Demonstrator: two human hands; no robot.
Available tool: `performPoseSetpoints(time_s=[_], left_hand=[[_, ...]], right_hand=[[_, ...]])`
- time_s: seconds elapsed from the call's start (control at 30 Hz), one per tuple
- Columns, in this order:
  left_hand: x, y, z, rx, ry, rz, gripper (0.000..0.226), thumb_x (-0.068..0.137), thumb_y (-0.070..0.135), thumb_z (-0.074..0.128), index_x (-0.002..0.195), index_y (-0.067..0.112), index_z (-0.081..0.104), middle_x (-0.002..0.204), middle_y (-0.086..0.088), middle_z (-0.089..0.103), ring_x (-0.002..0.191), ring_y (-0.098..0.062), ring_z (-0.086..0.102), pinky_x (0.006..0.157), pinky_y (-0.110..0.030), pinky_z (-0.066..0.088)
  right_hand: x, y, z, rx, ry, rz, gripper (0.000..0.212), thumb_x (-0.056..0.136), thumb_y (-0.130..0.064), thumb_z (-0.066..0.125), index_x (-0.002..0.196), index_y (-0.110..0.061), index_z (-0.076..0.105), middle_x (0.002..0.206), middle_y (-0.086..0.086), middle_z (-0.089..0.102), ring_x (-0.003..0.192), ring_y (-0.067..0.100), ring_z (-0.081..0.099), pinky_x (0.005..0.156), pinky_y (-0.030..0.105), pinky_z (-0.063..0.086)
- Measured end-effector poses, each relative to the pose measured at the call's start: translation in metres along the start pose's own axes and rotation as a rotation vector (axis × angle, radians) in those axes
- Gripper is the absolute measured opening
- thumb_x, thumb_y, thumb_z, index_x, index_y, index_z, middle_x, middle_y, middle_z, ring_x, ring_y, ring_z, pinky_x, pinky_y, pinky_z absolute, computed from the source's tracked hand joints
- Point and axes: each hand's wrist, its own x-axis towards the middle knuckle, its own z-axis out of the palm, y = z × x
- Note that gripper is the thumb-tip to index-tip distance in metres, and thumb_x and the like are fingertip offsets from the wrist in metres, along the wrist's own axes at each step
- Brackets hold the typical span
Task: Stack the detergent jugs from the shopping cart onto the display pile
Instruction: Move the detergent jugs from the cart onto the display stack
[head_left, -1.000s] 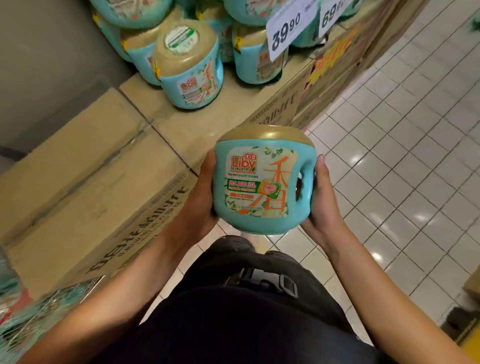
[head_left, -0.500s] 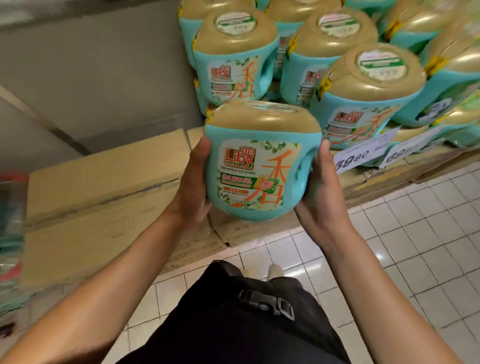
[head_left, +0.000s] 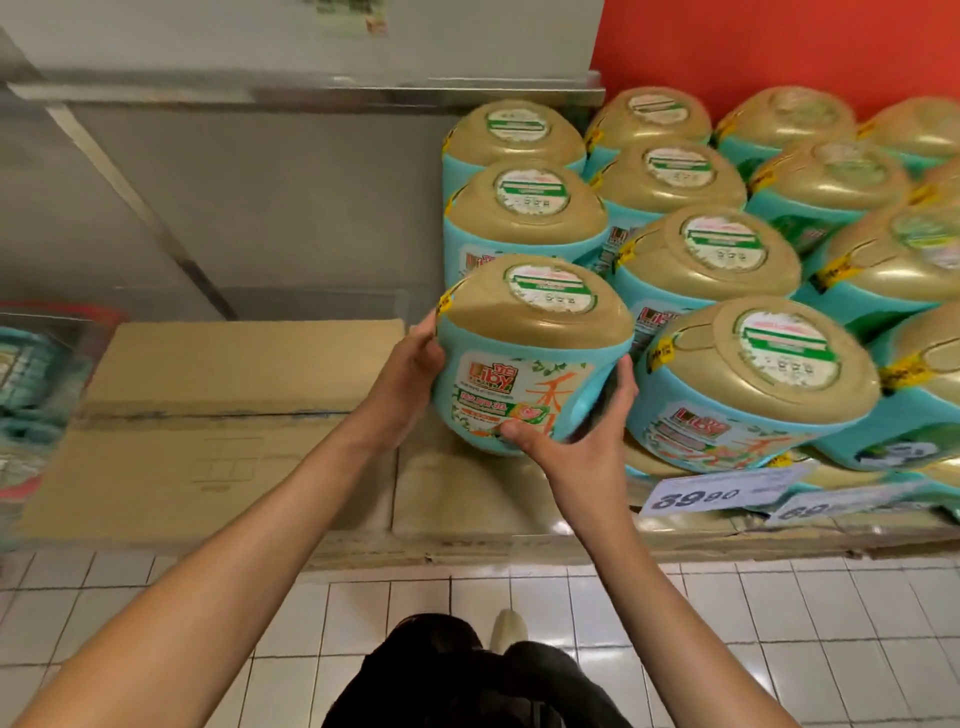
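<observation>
In the head view we hold the jug (head_left: 530, 358) between both hands. Our left hand (head_left: 410, 369) wraps its side and our right hand (head_left: 582, 441) cups it from below, thumb on the label. It hangs over the boxes (head_left: 234, 415), against the pile's (head_left: 727, 249) left front edge, not yet set down. How many remain we cannot tell. Half a second ago it was nearer us, short of the pile.
</observation>
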Motion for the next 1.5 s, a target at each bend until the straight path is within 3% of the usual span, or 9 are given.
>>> performPoseSetpoints(time_s=[0.07, 0.27, 0.4, 0.57, 0.8, 1.0, 1.13, 1.23, 1.5], left_hand=[[0.001, -0.008, -0.008, 0.003, 0.077, -0.016, 0.121, 0.07, 0.084, 0.07, 0.149, -0.003, 0.045, 0.144, -0.022, 0.061, 0.13, -0.032, 0.062, 0.102, -0.046, 0.056], [-0.002, -0.014, -0.01, 0.084, 0.179, 0.036, 0.064, 0.087, 0.072, 0.064, 0.145, 0.044, 0.059, 0.147, -0.002, 0.063, 0.139, -0.024, 0.056, 0.11, -0.042, 0.051], [0.003, -0.013, 0.002, 0.079, 0.166, 0.042, 0.072, 0.093, 0.064, 0.064, 0.155, 0.03, 0.051, 0.155, -0.006, 0.056, 0.146, -0.028, 0.05, 0.116, -0.05, 0.045], [0.001, -0.012, 0.011, 0.075, 0.235, 0.029, 0.091, 0.088, 0.068, 0.067, 0.153, 0.008, 0.047, 0.141, 0.001, 0.065, 0.132, -0.018, 0.06, 0.106, -0.039, 0.052], [-0.003, -0.031, 0.011, 0.087, 0.348, 0.012, 0.047, 0.1, 0.039, 0.057, 0.141, 0.016, 0.055, 0.124, 0.017, 0.072, 0.12, -0.007, 0.066, 0.099, -0.045, 0.057], [-0.034, -0.066, 0.015, 0.056, 0.453, -0.086, 0.034, 0.105, -0.004, 0.053, 0.135, 0.012, 0.054, 0.123, 0.004, 0.066, 0.108, 0.005, 0.066, 0.103, -0.035, 0.052], [-0.082, -0.08, -0.001, 0.064, 0.517, -0.182, 0.025, 0.106, 0.004, 0.057, 0.127, 0.016, 0.062, 0.123, -0.002, 0.069, 0.114, -0.013, 0.065, 0.093, -0.032, 0.053], [-0.132, -0.085, -0.022, 0.022, 0.577, -0.238, 0.022, 0.107, 0.008, 0.053, 0.122, 0.018, 0.066, 0.118, 0.001, 0.072, 0.107, -0.011, 0.071, 0.086, -0.024, 0.056], [-0.304, -0.094, -0.095, -0.007, 0.867, -0.4, 0.023, 0.111, 0.011, 0.049, 0.123, 0.011, 0.069, 0.12, -0.007, 0.076, 0.11, -0.024, 0.074, 0.095, -0.042, 0.056]], right_hand=[[0.0, 0.005, 0.004, -0.05, 0.039, -0.019, 0.138, 0.061, -0.041, 0.101, 0.164, -0.048, 0.009, 0.168, -0.018, 0.029, 0.149, 0.002, 0.041, 0.122, 0.045, 0.043], [0.007, 0.023, 0.011, -0.102, 0.129, -0.059, 0.131, 0.077, -0.026, 0.096, 0.168, -0.043, 0.003, 0.173, -0.02, 0.013, 0.16, 0.002, 0.016, 0.132, 0.039, 0.022], [0.01, 0.028, 0.016, -0.153, 0.175, -0.093, 0.112, 0.086, -0.039, 0.086, 0.165, -0.051, 0.008, 0.175, -0.017, 0.009, 0.16, -0.003, 0.009, 0.127, 0.017, 0.016], [0.014, 0.039, 0.016, -0.073, 0.204, -0.103, 0.112, 0.087, -0.039, 0.087, 0.167, -0.046, 0.009, 0.174, -0.021, 0.011, 0.162, 0.011, 0.019, 0.13, 0.053, 0.025], [0.0, 0.055, 0.01, -0.103, 0.161, -0.117, 0.098, 0.096, -0.033, 0.078, 0.169, -0.036, 0.012, 0.176, -0.01, 0.013, 0.163, 0.018, 0.017, 0.128, 0.058, 0.026], [-0.06, 0.076, 0.007, -0.159, -0.043, -0.012, 0.08, 0.099, -0.033, 0.068, 0.165, -0.031, 0.024, 0.17, -0.013, 0.028, 0.159, 0.016, 0.028, 0.127, 0.045, 0.031], [-0.09, 0.085, 0.017, -0.185, -0.283, 0.102, 0.056, 0.1, -0.027, 0.065, 0.151, -0.037, 0.044, 0.152, -0.018, 0.05, 0.142, 0.011, 0.051, 0.115, 0.027, 0.045], [-0.097, 0.089, 0.037, -0.194, -0.413, 0.191, 0.041, 0.101, -0.028, 0.062, 0.139, -0.038, 0.053, 0.126, -0.015, 0.067, 0.118, 0.014, 0.066, 0.097, 0.024, 0.054], [-0.111, 0.089, 0.142, -0.316, -0.683, 0.279, 0.037, 0.093, -0.05, 0.056, 0.126, -0.036, 0.061, 0.11, -0.015, 0.069, 0.108, 0.008, 0.066, 0.09, 0.025, 0.053]])
